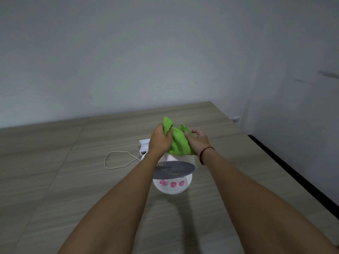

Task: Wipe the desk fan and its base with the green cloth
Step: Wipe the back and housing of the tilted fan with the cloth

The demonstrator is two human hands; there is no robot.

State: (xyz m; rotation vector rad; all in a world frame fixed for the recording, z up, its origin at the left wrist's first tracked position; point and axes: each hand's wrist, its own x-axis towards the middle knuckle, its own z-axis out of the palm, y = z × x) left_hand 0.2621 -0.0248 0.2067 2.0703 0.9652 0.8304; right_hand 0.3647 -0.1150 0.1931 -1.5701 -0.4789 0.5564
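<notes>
A small white desk fan [174, 170] with a grey grille stands on the wooden table, on a round white base [172, 189] marked with pink spots. The bunched green cloth [178, 142] hangs just above and behind the fan's top. My left hand [160, 139] grips the cloth's left side, with a corner poking up above the fist. My right hand [197, 139] pinches the cloth's right edge between thumb and fingers. The back of the fan is hidden by the cloth and my hands.
A white power strip or adapter [144, 146] lies behind the fan, with a white cable [117, 160] looping to the left. The wooden table [73, 180] ends at a dark edge [293, 171] on the right and meets a grey wall behind.
</notes>
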